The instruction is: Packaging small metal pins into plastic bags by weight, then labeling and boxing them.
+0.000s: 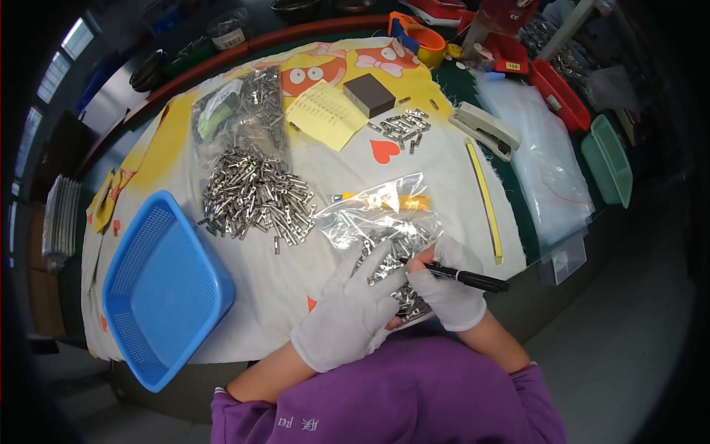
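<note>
Both my hands wear white gloves with some fingertips bare. My right hand (452, 288) grips a black marker pen (473, 279), its tip pointing left over a clear plastic bag (347, 222). Small metal parts (407, 296) fill the lower half of that bag, near the table's front edge. Lying across the bag with its fingers spread is my left hand (351, 311), pressing on the plastic. Beyond it, left of the bag, a loose heap of the same metal parts (255, 196) spills out by a larger clear bag (248, 103).
A blue plastic basket (222, 285) stands at the left. Farther back are a yellow note sheet (325, 115), a dark box (369, 95) and a small scatter of metal parts (403, 129). To the right lie a stapler (486, 129), a yellow strip (484, 200), plastic bags (532, 163) and a green basket (608, 163).
</note>
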A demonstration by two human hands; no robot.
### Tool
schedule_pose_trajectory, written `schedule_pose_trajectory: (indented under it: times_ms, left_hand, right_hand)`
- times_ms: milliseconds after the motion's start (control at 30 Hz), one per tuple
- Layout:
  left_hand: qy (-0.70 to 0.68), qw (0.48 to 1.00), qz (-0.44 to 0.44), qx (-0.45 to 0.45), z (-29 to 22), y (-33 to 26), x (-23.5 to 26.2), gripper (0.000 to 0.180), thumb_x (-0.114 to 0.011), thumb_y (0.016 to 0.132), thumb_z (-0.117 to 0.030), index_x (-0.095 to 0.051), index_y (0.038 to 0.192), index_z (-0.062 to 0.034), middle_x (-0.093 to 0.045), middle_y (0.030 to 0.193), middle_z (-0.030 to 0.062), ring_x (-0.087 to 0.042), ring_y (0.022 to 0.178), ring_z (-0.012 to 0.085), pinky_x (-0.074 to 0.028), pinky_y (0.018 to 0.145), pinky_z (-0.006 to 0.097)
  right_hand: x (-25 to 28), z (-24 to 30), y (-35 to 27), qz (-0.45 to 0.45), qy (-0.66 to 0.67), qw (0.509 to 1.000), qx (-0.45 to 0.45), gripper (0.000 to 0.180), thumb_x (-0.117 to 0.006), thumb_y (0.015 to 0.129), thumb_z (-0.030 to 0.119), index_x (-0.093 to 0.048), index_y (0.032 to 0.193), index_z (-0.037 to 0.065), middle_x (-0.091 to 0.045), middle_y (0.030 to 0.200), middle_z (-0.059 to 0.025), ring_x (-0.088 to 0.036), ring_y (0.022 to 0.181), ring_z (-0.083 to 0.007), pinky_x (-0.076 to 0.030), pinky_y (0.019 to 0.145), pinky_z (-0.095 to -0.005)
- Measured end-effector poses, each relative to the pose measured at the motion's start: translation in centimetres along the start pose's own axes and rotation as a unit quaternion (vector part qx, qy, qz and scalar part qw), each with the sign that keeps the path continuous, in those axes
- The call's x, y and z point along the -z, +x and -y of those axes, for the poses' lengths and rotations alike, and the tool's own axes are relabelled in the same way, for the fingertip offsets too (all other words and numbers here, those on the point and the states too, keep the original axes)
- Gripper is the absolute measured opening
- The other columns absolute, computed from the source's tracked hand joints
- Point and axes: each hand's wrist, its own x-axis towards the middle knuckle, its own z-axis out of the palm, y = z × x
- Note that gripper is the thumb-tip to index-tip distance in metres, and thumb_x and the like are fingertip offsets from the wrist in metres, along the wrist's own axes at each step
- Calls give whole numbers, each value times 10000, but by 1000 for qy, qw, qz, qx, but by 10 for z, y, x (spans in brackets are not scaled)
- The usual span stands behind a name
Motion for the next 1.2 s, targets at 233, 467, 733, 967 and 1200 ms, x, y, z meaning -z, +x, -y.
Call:
schedule_pose_trajectory:
  times_ms: [233, 467, 733, 967, 1200]
  left_hand:
    - [13, 1000, -7, -6, 2, 0, -1, 172, -657, 654, -220, -588, 713, -75, -507, 1134, 97, -362, 1212, 363, -206, 1045, 525]
    - [3, 1000, 1, -2, 3, -2, -4, 187, -659, 658, -226, -576, 727, -73, -497, 1155, 98, -348, 1225, 368, -188, 1054, 526]
    - [7, 1000, -12, 4, 2, -3, -4, 180, -656, 674, -230, -587, 740, -77, -492, 1175, 87, -340, 1240, 354, -190, 1056, 516]
    - [3, 1000, -17, -1, 3, -3, -5, 181, -655, 675, -233, -585, 721, -72, -497, 1167, 87, -344, 1240, 356, -204, 1050, 508]
    - [2, 1000, -7, 3, 3, -3, -4, 163, -659, 663, -214, -582, 709, -78, -486, 1202, 84, -323, 1260, 357, -197, 1054, 508]
  right_hand:
    - [0, -2, 0, 10, 6, 998, 54, 204, -692, 689, 109, -502, 677, 38, -547, 621, -78, -531, 544, -188, -427, 507, -293]
    - [-1, -6, -1, -5, -3, 998, 59, 194, -690, 688, 105, -511, 657, 36, -535, 603, -92, -538, 545, -232, -427, 508, -321]
    - [1, -3, -2, 1, 18, 1000, 18, 191, -694, 687, 116, -525, 647, 38, -533, 603, -103, -547, 549, -269, -431, 504, -348]
    - [0, -3, -1, -10, 9, 999, 33, 195, -690, 692, 122, -520, 649, 35, -545, 612, -106, -557, 563, -268, -441, 517, -344]
    - [-1, -6, -3, -17, 35, 999, 3, 203, -682, 701, 148, -519, 645, 40, -537, 604, -107, -553, 558, -270, -438, 513, -347]
